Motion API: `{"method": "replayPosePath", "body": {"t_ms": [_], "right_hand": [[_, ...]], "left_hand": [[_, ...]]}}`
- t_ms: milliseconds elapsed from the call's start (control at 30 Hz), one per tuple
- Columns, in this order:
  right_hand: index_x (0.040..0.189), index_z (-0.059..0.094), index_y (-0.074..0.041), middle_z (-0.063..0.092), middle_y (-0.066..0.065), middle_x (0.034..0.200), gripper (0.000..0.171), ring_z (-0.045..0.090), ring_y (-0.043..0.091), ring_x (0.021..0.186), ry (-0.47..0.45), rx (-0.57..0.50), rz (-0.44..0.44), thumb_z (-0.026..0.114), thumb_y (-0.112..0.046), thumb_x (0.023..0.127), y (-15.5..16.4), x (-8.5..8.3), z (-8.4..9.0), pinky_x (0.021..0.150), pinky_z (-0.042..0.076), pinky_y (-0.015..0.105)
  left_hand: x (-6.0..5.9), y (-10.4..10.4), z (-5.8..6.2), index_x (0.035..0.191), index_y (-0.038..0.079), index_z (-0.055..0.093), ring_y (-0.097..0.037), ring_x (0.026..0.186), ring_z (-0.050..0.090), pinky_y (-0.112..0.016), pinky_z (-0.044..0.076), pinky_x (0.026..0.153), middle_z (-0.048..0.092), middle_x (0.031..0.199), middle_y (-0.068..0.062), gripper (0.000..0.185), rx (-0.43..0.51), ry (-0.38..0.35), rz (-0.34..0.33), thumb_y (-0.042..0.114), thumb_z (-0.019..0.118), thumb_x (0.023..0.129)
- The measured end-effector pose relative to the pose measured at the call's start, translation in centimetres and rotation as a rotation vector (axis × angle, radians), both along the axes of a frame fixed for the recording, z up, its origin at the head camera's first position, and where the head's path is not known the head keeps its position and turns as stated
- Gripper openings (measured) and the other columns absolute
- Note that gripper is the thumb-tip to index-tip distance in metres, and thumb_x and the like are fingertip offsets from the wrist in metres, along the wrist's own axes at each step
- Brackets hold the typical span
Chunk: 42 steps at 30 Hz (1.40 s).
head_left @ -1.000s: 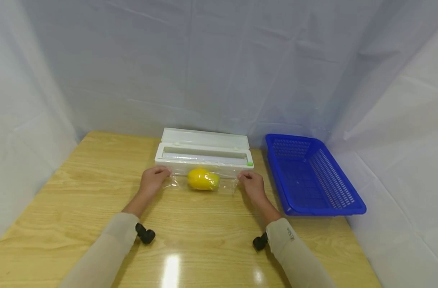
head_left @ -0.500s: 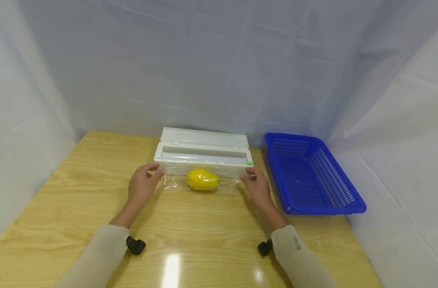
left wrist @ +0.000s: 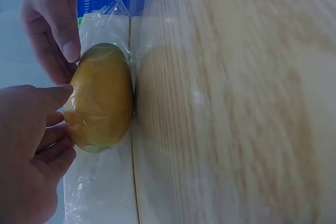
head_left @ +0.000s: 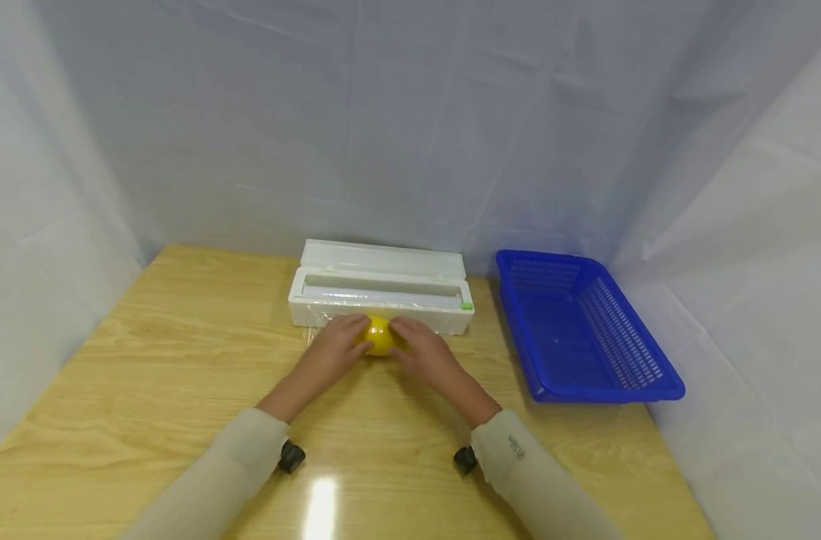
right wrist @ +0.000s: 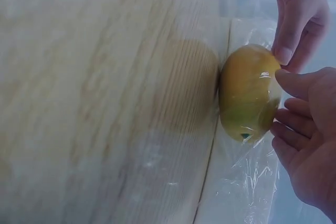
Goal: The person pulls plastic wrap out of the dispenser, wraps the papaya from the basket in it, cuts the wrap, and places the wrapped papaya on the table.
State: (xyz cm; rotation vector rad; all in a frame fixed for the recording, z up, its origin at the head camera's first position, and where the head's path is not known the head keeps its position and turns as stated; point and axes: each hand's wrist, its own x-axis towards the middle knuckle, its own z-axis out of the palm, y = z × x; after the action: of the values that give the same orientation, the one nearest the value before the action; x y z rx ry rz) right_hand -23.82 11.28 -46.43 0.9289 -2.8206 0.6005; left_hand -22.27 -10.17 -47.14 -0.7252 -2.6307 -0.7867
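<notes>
A yellow, green-tipped mango (head_left: 379, 337) lies under clear plastic wrap (right wrist: 254, 174) on the table, just in front of a white plastic-wrap dispenser (head_left: 383, 313). My left hand (head_left: 334, 349) holds its left end, thumb on the near side and fingers on the far side. From the other end my right hand (head_left: 426, 358) holds it the same way. In the left wrist view, the left thumb and curved fingers (left wrist: 60, 156) touch the wrapped skin. The right wrist view has the right thumb and fingers (right wrist: 294, 121) against the green-tipped part.
Behind the mango the dispenser's lid (head_left: 383, 259) stands raised, with a pale roll (head_left: 383, 295) inside. A blue perforated basket (head_left: 541, 367) sits at the right on the wooden table (head_left: 147, 360). Pale curtains (head_left: 410, 127) surround the table's back and sides.
Both hands were at the two ends of the plastic wrap; they let go, opened slightly outward, then moved inward onto the mango. The dispenser and basket look unmoved.
</notes>
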Motion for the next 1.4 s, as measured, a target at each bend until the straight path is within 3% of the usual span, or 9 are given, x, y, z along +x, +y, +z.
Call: {"method": "replayPosePath", "body": {"t_ms": [267,533,1067,1200,1400], "right_hand": [[0.142,0.052,-0.005,0.056,0.010,0.145,0.054,0.055,0.029,0.131,-0.054,0.055,0.012,0.071,-0.026,0.096,-0.4,-0.8,-0.2,0.112,0.045,0.042],[0.142,0.052,-0.004,0.056,0.011,0.144,0.055,0.054,0.030,0.130,-0.099,0.038,0.035,0.071,-0.028,0.096,-0.5,-1.3,0.1,0.114,0.042,0.043],[0.143,0.048,0.000,0.054,0.016,0.145,0.056,0.051,0.035,0.131,-0.167,-0.007,0.068,0.067,-0.024,0.096,-0.5,-2.2,0.1,0.114,0.040,0.047],[0.142,0.051,0.000,0.054,0.016,0.145,0.051,0.051,0.036,0.133,-0.174,-0.051,0.066,0.064,-0.022,0.097,-0.3,-2.2,0.1,0.115,0.039,0.048],[0.139,0.056,0.000,0.055,0.016,0.146,0.042,0.048,0.035,0.138,-0.110,-0.115,0.014,0.060,-0.017,0.101,0.2,-2.0,0.0,0.118,0.037,0.047]], "left_hand": [[-0.5,0.4,-0.1,0.128,-0.005,0.061,-0.038,0.122,0.056,-0.050,0.047,0.108,0.063,0.133,-0.021,0.043,-0.060,0.002,-0.026,0.018,0.072,0.094],[-0.9,0.8,-0.1,0.129,-0.004,0.059,-0.035,0.116,0.054,-0.048,0.050,0.103,0.064,0.129,-0.017,0.042,-0.076,-0.059,-0.026,0.019,0.071,0.096],[-1.8,1.3,0.6,0.132,-0.005,0.057,-0.036,0.125,0.047,-0.049,0.049,0.103,0.062,0.134,-0.018,0.044,-0.048,-0.222,0.010,0.023,0.062,0.099],[-1.8,1.5,0.7,0.126,-0.003,0.062,-0.035,0.119,0.053,-0.047,0.052,0.098,0.066,0.125,-0.017,0.036,-0.062,-0.203,0.017,0.023,0.060,0.100],[-1.5,1.6,1.1,0.118,-0.004,0.065,-0.035,0.105,0.063,-0.046,0.056,0.093,0.070,0.115,-0.019,0.026,-0.091,-0.063,0.016,0.013,0.063,0.098]]}}
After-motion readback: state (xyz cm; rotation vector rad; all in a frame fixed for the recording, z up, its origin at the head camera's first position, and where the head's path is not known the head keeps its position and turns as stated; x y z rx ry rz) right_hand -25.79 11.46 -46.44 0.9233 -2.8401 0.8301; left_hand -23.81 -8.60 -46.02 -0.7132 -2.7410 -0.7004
